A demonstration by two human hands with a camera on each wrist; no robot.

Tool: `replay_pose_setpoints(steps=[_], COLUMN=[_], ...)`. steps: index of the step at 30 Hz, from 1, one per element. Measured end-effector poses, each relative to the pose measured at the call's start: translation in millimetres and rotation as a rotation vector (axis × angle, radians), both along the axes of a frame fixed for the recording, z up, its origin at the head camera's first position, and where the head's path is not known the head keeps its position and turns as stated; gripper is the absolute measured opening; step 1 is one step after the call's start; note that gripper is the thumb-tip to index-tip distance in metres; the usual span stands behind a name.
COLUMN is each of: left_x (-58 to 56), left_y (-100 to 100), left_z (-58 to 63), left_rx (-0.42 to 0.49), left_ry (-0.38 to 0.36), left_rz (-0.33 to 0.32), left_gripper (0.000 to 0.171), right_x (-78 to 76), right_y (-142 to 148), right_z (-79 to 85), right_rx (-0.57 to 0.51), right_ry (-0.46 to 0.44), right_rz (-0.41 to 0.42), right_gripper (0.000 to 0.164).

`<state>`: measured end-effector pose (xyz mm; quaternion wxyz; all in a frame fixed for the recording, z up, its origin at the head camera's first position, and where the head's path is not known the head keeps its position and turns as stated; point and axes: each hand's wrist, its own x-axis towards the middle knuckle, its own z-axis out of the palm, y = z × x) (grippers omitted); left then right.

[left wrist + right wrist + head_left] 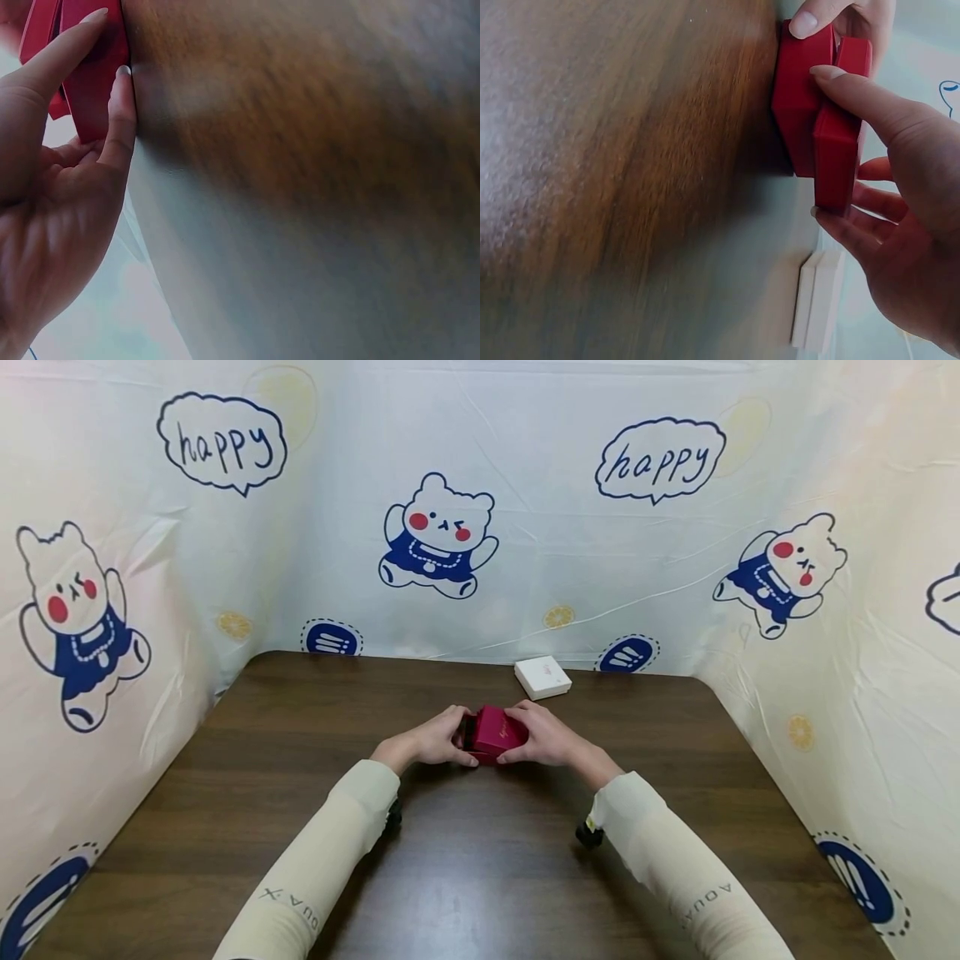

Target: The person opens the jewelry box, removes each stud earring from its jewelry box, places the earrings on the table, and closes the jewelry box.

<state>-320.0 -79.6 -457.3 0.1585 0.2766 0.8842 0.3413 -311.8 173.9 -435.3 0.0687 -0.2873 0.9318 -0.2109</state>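
Note:
A small dark red box stands on the table with its lid [498,729] shifted right over its base [799,101], out of line with it. Gold lettering marks the lid's top, and a dark strip shows at the uncovered left end. My left hand [435,739] grips the base from the left, thumb on the near side. From the right, my right hand [547,739] holds the lid between thumb and fingers; its thumb tip reaches down to the base in the right wrist view. The inside of the box is mostly hidden.
A white box [543,677] with faint lettering sits behind and right of the red one, near the back edge of the brown wooden table [465,877]. Printed cloth [540,585] hangs around the back and sides.

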Motion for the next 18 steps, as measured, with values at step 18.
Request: replay_pose_setpoints(steps=[18], left_x=[1.6], left_y=[0], left_z=[2.5], left_rx=[0.007], left_ry=[-0.053], left_rz=[0.011], left_gripper=[0.080], right_x=[1.4], right_y=[12], right_z=[1.8], right_rx=[0.016], right_ry=[-0.034], right_rz=[-0.015], right_gripper=[0.082])
